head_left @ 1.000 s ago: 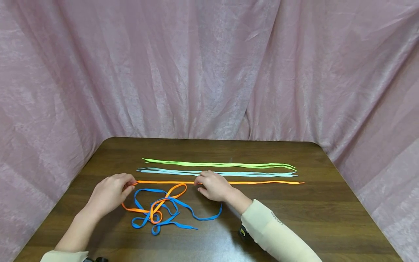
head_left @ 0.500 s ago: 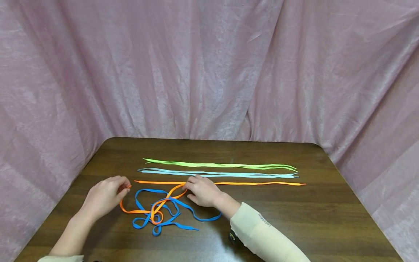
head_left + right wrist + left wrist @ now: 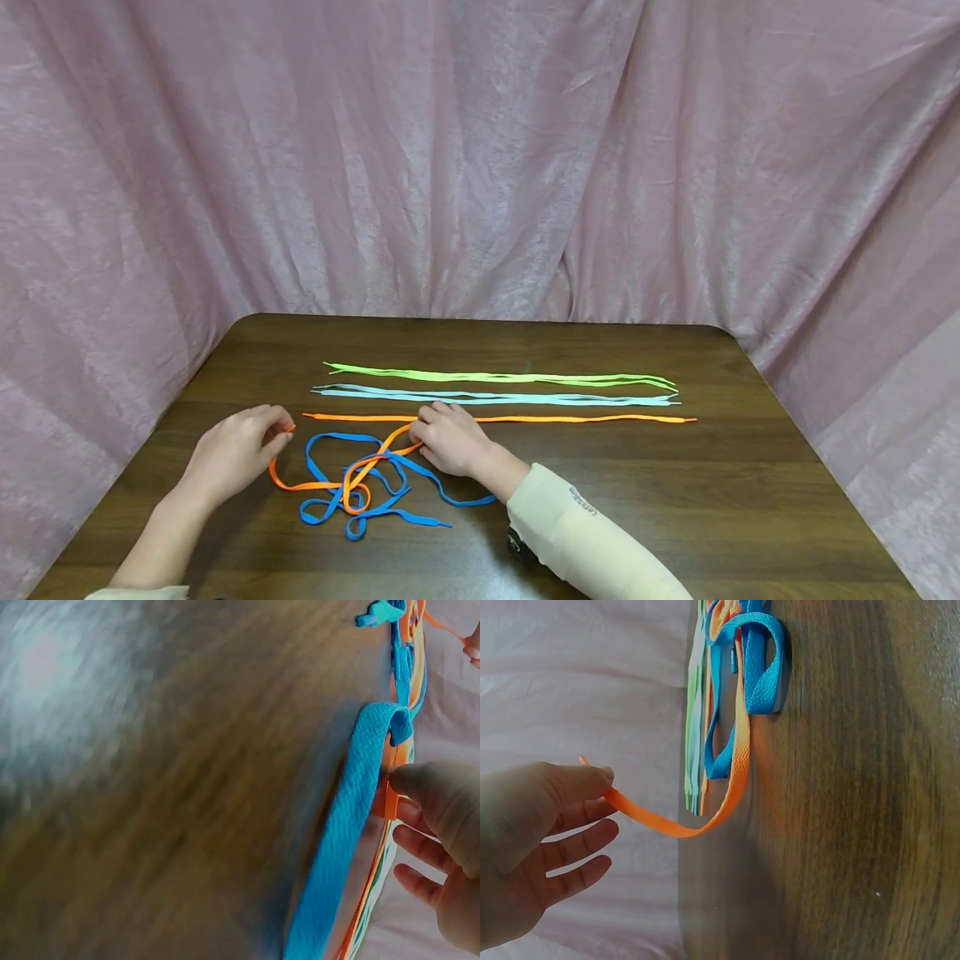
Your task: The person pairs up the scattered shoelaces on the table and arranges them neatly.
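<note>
In the head view my left hand [image 3: 228,454] pinches one end of a looped orange shoelace [image 3: 306,485], with thumb and forefinger holding it above the table. The left wrist view shows the lace [image 3: 652,822] sagging from those fingertips, its tip sticking out past them. My right hand [image 3: 450,442] has thumb and finger on a loop of that same lace, which the right wrist view shows between them [image 3: 392,801]. A blue shoelace [image 3: 420,518] lies tangled beneath the orange one. Just behind both hands a second orange shoelace [image 3: 585,418] lies straight across the table.
Farther back, light blue shoelaces [image 3: 570,401] and yellow-green shoelaces [image 3: 480,377] are laid straight, parallel to the orange one. They rest on a brown wooden table [image 3: 750,500]. Pink curtains [image 3: 480,167] hang behind and at both sides.
My left hand has moved slightly left with the lace end, away from the straight orange lace. The right hand has come left off that straight lace and taken hold of the orange loop.
</note>
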Available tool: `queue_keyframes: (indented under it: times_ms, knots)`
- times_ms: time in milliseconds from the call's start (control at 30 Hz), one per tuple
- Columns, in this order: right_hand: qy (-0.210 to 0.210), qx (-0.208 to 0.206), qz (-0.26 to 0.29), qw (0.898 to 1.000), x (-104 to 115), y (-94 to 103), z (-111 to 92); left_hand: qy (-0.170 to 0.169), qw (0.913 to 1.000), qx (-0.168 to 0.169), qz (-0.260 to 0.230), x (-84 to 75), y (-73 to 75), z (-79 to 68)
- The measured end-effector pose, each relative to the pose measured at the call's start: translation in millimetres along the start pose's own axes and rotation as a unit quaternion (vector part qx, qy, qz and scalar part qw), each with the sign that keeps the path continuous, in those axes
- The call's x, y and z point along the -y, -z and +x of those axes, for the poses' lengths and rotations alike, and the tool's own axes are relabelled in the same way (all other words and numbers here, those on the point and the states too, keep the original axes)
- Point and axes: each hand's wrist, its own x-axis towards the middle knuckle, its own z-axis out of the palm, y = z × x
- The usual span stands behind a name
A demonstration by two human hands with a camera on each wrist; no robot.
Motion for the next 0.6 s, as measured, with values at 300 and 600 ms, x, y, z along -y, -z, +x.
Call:
queue_keyframes:
  times_ms: [300, 600]
  knots:
    - [0.002, -0.041, 0.036, 0.999, 4, 2.5, 1, 0.016, 0.9998, 0.013, -0.003, 3.4, -1.8, -0.7]
    - [0.007, -0.113, 0.098, 0.989, 1, 19.2, -3, 0.028, 0.9991, 0.031, -0.009, 8.6, -3.7, -3.5]
